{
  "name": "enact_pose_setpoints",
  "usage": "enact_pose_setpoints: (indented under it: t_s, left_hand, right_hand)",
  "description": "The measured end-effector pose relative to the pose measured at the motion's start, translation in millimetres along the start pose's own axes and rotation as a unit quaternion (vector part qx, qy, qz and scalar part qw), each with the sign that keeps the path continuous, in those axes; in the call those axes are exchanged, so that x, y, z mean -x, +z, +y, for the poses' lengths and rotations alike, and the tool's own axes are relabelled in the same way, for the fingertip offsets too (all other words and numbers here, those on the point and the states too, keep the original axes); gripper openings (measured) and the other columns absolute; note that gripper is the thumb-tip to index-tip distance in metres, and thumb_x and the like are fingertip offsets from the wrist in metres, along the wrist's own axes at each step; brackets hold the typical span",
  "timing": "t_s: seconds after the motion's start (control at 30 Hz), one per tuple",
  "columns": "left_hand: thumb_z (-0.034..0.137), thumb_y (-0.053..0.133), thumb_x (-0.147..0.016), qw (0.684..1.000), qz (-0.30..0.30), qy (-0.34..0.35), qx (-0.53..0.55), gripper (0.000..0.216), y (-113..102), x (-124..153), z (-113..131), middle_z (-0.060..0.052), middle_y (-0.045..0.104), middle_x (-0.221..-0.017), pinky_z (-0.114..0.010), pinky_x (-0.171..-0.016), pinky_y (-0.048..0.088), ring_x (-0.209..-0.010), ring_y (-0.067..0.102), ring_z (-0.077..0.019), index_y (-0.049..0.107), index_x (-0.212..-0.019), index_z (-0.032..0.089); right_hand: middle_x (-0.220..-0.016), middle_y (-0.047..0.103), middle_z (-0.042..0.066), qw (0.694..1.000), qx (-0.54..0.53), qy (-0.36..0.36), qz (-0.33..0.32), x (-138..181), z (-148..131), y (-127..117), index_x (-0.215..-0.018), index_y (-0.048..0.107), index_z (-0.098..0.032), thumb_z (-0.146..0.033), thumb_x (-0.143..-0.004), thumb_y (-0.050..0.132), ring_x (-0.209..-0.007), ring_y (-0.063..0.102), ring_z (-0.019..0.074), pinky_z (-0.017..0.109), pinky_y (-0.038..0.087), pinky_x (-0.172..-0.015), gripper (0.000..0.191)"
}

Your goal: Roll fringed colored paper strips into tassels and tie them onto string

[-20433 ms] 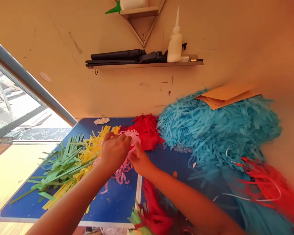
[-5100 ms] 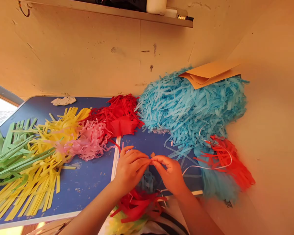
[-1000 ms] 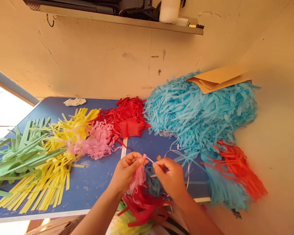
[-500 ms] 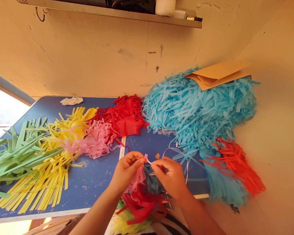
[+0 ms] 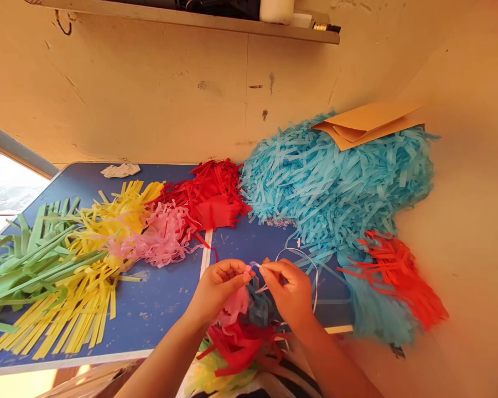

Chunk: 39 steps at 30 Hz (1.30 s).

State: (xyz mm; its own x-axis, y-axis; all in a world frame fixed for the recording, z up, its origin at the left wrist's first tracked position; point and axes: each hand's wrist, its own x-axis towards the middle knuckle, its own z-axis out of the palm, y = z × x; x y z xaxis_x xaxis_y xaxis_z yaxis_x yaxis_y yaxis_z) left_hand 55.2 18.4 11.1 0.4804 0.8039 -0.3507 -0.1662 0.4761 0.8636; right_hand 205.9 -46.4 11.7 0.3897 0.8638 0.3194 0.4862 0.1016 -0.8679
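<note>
Left hand pinches 1 pink fringe bundle; right hand pinches 1 white ribbon beside it.

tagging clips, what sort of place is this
Likely a craft workshop: heaps of cut paper fringe on a blue table; left hand pinches a pink tassel, right hand a white strip.

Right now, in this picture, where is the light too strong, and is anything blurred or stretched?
Head view: the window at far left is blown out white; the left hand and right hand on the pink tassel are sharp; the red strips at far right look soft.
</note>
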Motion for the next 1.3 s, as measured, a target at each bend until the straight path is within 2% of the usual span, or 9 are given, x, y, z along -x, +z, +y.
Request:
enact_pose_setpoints:
  t_s: [0.17, 0.33, 0.7, 0.87, 1.03, 1.17, 1.23, 1.3]
  left_hand:
    - [0.031, 0.093, -0.052, 0.995, 0.000, -0.042, 0.089, 0.034, -3, -3, -1, 0.000, 0.073, -0.064, -0.014, -0.057, 0.046, -0.056, 0.062, -0.0065, 0.070, -0.071, 0.016]
    - [0.029, 0.093, -0.053, 0.995, 0.005, -0.034, 0.095, 0.034, -3, -4, -2, -0.001, 0.075, -0.067, -0.015, -0.059, 0.049, -0.059, 0.065, -0.0077, 0.069, -0.074, 0.016]
    - [0.034, 0.090, -0.056, 0.999, 0.026, 0.000, 0.022, 0.034, -7, -1, -3, 0.000, 0.074, -0.068, -0.016, -0.061, 0.049, -0.063, 0.066, -0.0090, 0.069, -0.075, 0.016]
    - [0.035, 0.089, -0.059, 1.000, 0.014, 0.001, 0.012, 0.033, -6, 0, -3, -0.001, 0.075, -0.071, -0.018, -0.064, 0.050, -0.066, 0.067, -0.0101, 0.068, -0.076, 0.017]
    - [0.036, 0.087, -0.060, 1.000, 0.015, 0.007, -0.022, 0.033, -3, 0, -3, 0.000, 0.073, -0.070, -0.017, -0.060, 0.047, -0.062, 0.063, -0.0080, 0.067, -0.077, 0.017]
    - [0.034, 0.082, -0.067, 0.995, 0.013, 0.028, -0.091, 0.030, -3, 0, -5, 0.001, 0.072, -0.072, -0.018, -0.061, 0.046, -0.064, 0.063, -0.0088, 0.061, -0.082, 0.018]
    - [0.033, 0.078, -0.071, 0.989, 0.017, 0.049, -0.138, 0.030, -4, 0, -6, 0.001, 0.073, -0.074, -0.021, -0.065, 0.048, -0.069, 0.066, -0.0119, 0.057, -0.088, 0.019]
    - [0.031, 0.074, -0.074, 0.977, 0.028, 0.070, -0.198, 0.031, -4, 1, -6, 0.000, 0.074, -0.077, -0.025, -0.069, 0.050, -0.075, 0.070, -0.0160, 0.053, -0.095, 0.021]
  right_hand:
    - [-0.055, 0.050, -0.005, 0.999, 0.025, -0.043, 0.007, 4, -2, -1, -0.077, 0.072, -0.020, -0.022, -0.087, 0.062, -0.049, 0.048, 0.0095, 0.021, 0.039, -0.050, 0.014]
    - [-0.055, 0.055, -0.004, 0.993, 0.066, -0.100, 0.008, 6, -4, 2, -0.079, 0.071, -0.020, -0.019, -0.088, 0.060, -0.048, 0.048, 0.0091, 0.021, 0.036, -0.047, 0.014]
    - [-0.053, 0.053, -0.005, 0.991, 0.082, -0.103, 0.006, 4, -6, 0, -0.077, 0.069, -0.021, -0.020, -0.088, 0.058, -0.046, 0.046, 0.0088, 0.022, 0.036, -0.046, 0.016]
    - [-0.055, 0.055, -0.004, 0.991, 0.086, -0.097, -0.001, 6, -5, 0, -0.077, 0.070, -0.021, -0.020, -0.088, 0.057, -0.046, 0.047, 0.0091, 0.021, 0.038, -0.047, 0.017]
    - [-0.056, 0.057, -0.003, 0.993, 0.078, -0.091, -0.006, 6, -4, 1, -0.077, 0.070, -0.021, -0.021, -0.089, 0.058, -0.048, 0.049, 0.0095, 0.022, 0.042, -0.052, 0.017]
    - [-0.062, 0.062, -0.002, 0.994, 0.050, -0.086, -0.039, 4, 0, 0, -0.081, 0.072, -0.022, -0.024, -0.092, 0.058, -0.052, 0.054, 0.0108, 0.024, 0.047, -0.061, 0.018]
    - [-0.064, 0.063, -0.001, 0.994, 0.047, -0.073, -0.061, 3, 3, -1, -0.082, 0.072, -0.022, -0.026, -0.093, 0.058, -0.056, 0.056, 0.0122, 0.025, 0.048, -0.063, 0.018]
    - [-0.069, 0.064, 0.000, 0.994, 0.046, -0.050, -0.091, 2, 5, -3, -0.091, 0.070, -0.021, -0.028, -0.092, 0.058, -0.060, 0.058, 0.0135, 0.025, 0.049, -0.063, 0.014]
